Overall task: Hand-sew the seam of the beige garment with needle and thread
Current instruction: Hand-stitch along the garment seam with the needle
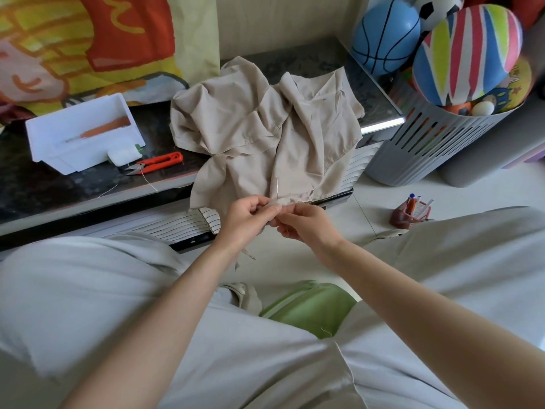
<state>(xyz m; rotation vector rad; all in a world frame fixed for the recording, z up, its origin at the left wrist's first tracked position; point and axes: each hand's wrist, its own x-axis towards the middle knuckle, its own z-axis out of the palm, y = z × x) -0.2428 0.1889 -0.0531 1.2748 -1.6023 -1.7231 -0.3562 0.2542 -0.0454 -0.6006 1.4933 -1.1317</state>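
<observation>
At frame centre the left hand point(249, 218) and right hand point(303, 224) meet, both pinching the edge of one beige garment point(250, 119); one needle point(277, 187) stands upright there (one red snips point(156, 163), centre-left).

Bare left hand point(247, 216) and right hand point(306, 224), forearms uncovered, loose pale grey trousers point(88, 290) over both knees, beige slippers point(243, 293) on the feet.

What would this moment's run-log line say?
left hand: pinches beige garment edge | right hand: pinches same edge | needle: upright at fingertips, holder unclear | red snips: lying on table
</observation>
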